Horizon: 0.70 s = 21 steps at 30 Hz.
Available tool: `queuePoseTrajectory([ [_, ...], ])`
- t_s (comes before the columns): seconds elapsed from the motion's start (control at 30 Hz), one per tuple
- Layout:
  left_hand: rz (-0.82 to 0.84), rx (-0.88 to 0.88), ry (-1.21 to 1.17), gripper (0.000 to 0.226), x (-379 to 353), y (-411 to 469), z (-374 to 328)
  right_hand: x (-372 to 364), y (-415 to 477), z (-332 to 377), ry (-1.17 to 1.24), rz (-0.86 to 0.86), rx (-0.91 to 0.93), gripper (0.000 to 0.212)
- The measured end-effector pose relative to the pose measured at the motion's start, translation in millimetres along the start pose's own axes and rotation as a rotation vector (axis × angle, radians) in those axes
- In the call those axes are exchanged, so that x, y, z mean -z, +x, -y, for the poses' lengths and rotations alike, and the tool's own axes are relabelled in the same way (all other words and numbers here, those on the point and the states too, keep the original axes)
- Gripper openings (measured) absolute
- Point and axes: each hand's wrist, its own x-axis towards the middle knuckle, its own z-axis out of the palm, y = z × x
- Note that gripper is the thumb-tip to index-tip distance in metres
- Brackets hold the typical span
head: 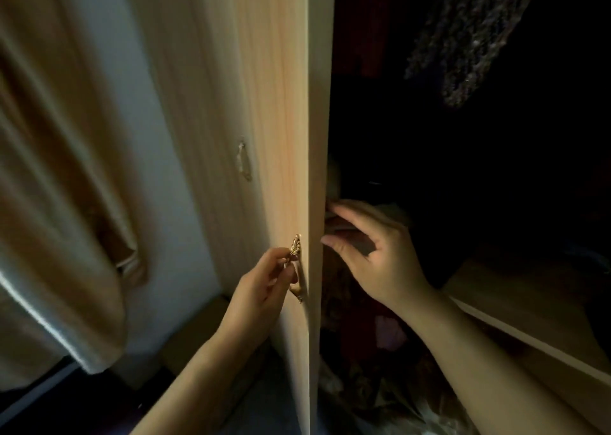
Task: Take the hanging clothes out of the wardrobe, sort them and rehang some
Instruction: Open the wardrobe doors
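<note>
The wardrobe door (274, 104), pale wood grain, stands ajar and nearly edge-on, cutting the view in two. To its left a heavy beige curtain (59, 170) hangs against the wall, near the neighbouring door (198, 104), which looks closed.

To the right the wardrobe's inside is almost black. The only hanging clothing that can be made out is a dark speckled knitted garment (469, 31) high up, well above both hands; whatever hangs beside it is lost in shadow. Lower right, a pale wooden board (529, 309) slants across, either a shelf or another door. Low inside lie a dim heap of patterned cloth (350, 299) and some crumpled clear plastic (420, 415).

The left hand (261, 289) has its fingers curled round the brass handle (295, 248), probably to swing the door wider. The right hand (373, 256) holds nothing, its fingers spread loosely at the door's inner edge, as if steadying it; actual contact cannot be told. The door itself blocks the reach upward.
</note>
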Motion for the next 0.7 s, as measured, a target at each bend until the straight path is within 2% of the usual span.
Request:
queuePoseTrajectory([
  [0.27, -0.024, 0.041, 0.025, 0.025, 87.7, -37.3, 26.3, -82.2, 21.8, 47.7, 0.171, 0.269, 0.000, 0.059],
  [0.43, -0.025, 0.037, 0.038, 0.038, 145.7, -52.2, 50.3, -140.5, 43.5, 73.6, 0.126, 0.260, 0.034, 0.069],
  [0.6, -0.216, 0.048, 0.058, 0.034, 205.1, -58.2, 83.5, -193.5, 62.7, 81.1, 0.037, 0.206, 0.086, 0.075],
  [0.7, -0.208, 0.028, 0.083, 0.030, 230.7, -51.8, 89.8, -224.1, 71.4, 85.0, -0.009, 0.170, 0.082, 0.076],
])
